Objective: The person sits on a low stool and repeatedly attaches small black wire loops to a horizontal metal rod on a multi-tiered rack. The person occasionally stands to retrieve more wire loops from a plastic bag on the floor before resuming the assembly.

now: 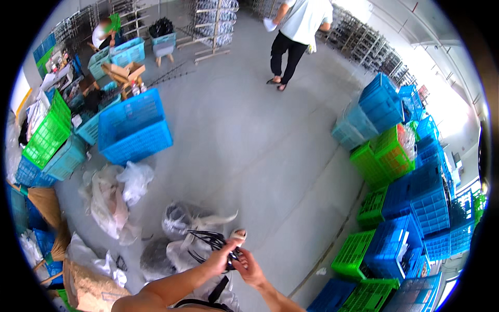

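Left hand (222,256) and right hand (248,266) both clenched on black cable bundle (208,243), fanning leftward, away from right hand.

The left hand (221,257) and right hand (248,268) meet over a bundle of black cables (208,242), and their fingers cover the part they grip, so how each grip closes cannot be told. Both forearms are cut off by the lower edge. The contents of the clear plastic bags (179,218) on the floor (260,145) are too blurred to name. The walking person (296,36) at the far side loses the head to the upper edge. The seated person (104,34) in the far left corner is half hidden behind crates (132,127). The racks (215,23) there are too small to read.
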`<action>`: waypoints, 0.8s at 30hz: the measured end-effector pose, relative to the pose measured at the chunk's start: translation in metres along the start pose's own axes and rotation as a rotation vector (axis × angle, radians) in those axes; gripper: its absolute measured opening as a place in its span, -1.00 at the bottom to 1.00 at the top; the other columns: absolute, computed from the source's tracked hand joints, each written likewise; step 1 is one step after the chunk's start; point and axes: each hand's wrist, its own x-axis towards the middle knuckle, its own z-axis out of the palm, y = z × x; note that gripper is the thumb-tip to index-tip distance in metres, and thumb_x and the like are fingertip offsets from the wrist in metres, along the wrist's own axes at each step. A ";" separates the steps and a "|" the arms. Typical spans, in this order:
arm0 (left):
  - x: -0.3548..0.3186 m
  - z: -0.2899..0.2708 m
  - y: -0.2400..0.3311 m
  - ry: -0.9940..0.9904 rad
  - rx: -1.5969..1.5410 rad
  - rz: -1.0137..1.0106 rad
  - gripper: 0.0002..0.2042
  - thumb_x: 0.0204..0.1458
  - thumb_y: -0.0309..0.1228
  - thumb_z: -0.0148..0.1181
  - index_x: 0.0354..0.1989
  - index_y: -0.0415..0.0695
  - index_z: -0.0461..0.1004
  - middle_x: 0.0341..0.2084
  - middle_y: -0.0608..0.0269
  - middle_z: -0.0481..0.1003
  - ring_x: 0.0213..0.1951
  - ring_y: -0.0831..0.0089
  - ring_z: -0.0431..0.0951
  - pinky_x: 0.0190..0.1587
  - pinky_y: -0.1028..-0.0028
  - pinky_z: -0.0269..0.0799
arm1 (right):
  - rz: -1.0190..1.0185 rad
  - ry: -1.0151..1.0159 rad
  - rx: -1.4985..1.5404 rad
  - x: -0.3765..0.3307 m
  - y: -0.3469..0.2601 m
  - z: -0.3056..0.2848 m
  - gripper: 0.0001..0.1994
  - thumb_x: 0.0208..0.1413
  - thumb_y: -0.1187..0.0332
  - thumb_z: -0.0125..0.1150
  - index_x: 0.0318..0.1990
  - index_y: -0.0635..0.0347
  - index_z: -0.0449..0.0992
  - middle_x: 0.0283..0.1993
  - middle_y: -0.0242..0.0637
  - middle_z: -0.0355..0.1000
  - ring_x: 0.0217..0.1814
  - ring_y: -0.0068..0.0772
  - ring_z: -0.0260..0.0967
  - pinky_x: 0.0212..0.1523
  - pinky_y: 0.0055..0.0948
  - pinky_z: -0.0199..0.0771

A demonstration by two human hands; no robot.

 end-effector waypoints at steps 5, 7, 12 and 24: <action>0.135 0.075 0.054 -0.166 0.338 -0.194 -0.66 0.13 -0.26 0.02 -0.01 -0.21 0.42 -0.19 0.28 0.45 -0.14 0.50 0.41 -0.01 0.47 0.29 | -0.008 0.157 0.165 0.087 -0.040 -0.130 -0.54 0.01 0.46 0.27 0.06 0.25 0.25 -0.38 -0.44 0.28 -0.35 -0.66 0.23 -0.36 -0.64 0.30; 0.162 0.107 0.084 -0.225 0.444 -0.088 -0.68 0.11 -0.28 0.06 -0.02 -0.18 0.42 -0.31 0.30 0.47 -0.26 0.58 0.42 -0.19 0.54 0.34 | -0.025 0.117 0.376 0.116 -0.058 -0.162 -0.64 0.01 0.55 0.23 -0.04 0.26 0.27 -0.30 -0.42 0.33 -0.25 -0.61 0.29 -0.23 -0.58 0.36; 0.224 0.151 0.180 -0.389 0.533 -0.037 -0.69 0.11 -0.34 0.04 -0.02 -0.22 0.39 -0.20 0.26 0.46 -0.17 0.53 0.44 -0.12 0.51 0.34 | 0.062 0.050 0.634 0.213 -0.126 -0.221 -0.67 -0.07 0.73 0.16 -0.17 0.21 0.26 -0.09 -0.25 0.36 -0.16 -0.44 0.35 -0.14 -0.44 0.42; 0.341 0.120 0.425 0.043 -0.396 0.212 -0.61 0.07 -0.36 -0.03 0.11 -0.07 0.25 -0.11 0.16 0.43 -0.35 0.32 0.43 -0.40 0.41 0.32 | 0.331 -0.733 0.531 0.597 -0.241 -0.237 -0.77 0.11 0.25 0.16 -0.31 0.17 0.27 -0.41 -0.31 0.36 -0.50 -0.49 0.30 -0.52 -0.56 0.25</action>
